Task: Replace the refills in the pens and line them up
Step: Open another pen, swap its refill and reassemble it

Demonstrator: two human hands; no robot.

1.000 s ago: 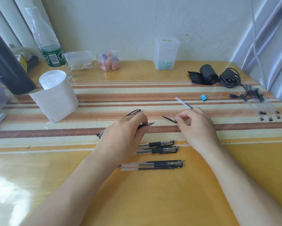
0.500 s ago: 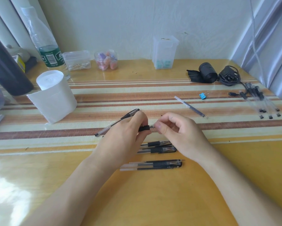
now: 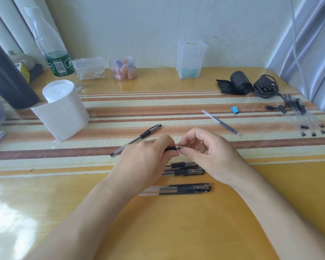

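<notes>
1. My left hand is at the centre of the frame, fingers curled round a pen. Only its black grip shows past my fingertips.
2. My right hand meets it there. Thumb and forefinger pinch the pen's metal tip, and the other fingers are loosely bent.
3. Just below my hands a pair of pens lies side by side on the striped table, partly hidden by my wrists. A second pair lies lower.
4. Another pen lies slanted at the upper left of my left hand.
5. A loose refill lies slanted at the upper right, near a blue binder clip. A cluster of pens sits by the right edge.
</notes>
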